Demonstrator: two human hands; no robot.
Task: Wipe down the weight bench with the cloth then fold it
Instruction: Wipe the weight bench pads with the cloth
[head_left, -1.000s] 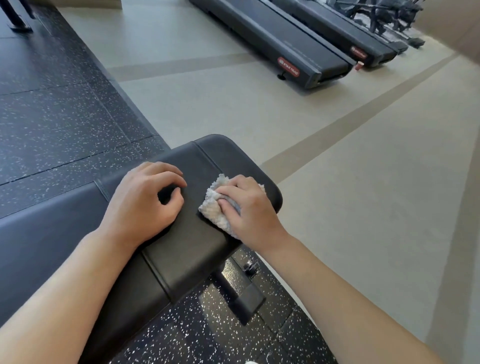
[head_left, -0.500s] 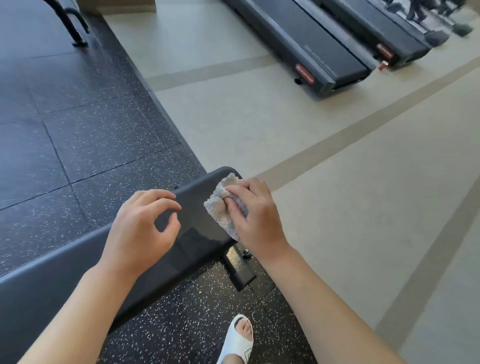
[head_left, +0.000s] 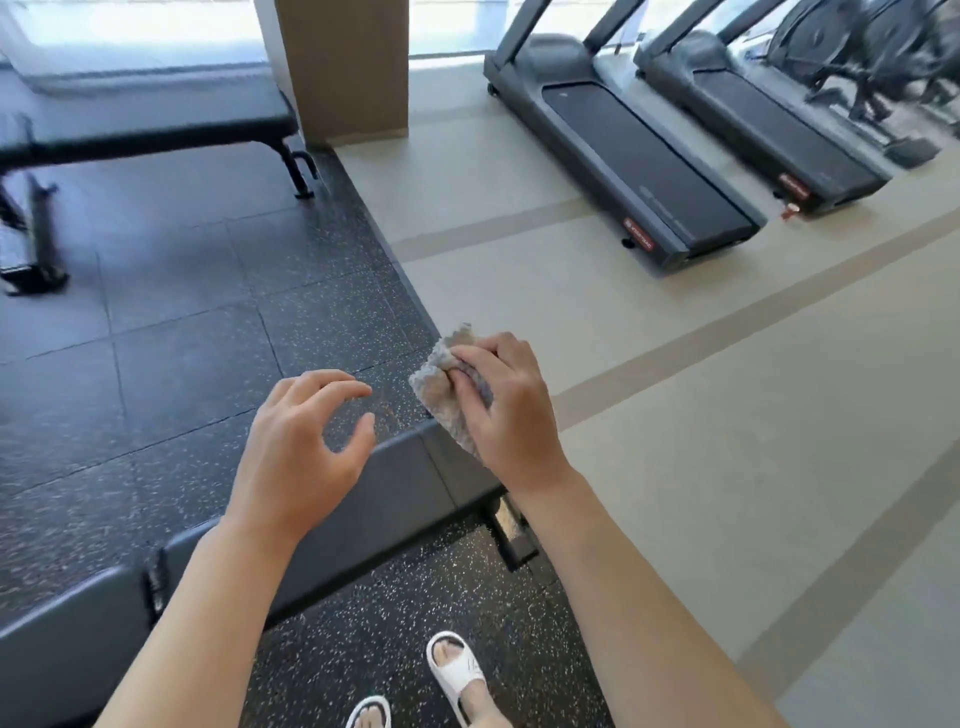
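Observation:
The black padded weight bench (head_left: 395, 499) runs from the lower left to its end near the middle of the view. My right hand (head_left: 511, 410) holds a bunched grey-white cloth (head_left: 441, 389) in the air above the bench's end, clear of the pad. My left hand (head_left: 301, 441) hovers over the pad just left of the cloth, fingers curled and apart, holding nothing.
A second black bench (head_left: 145, 124) stands at the back left beside a brown pillar (head_left: 345, 67). Two treadmills (head_left: 639, 161) sit on the beige floor at the back right. My feet in white slides (head_left: 457, 675) stand on the speckled rubber mat below the bench.
Both hands have lifted off the bench pad, the right one carrying the cloth up. My view has risen and tilted up, so the bench sits lower and more of the room shows.

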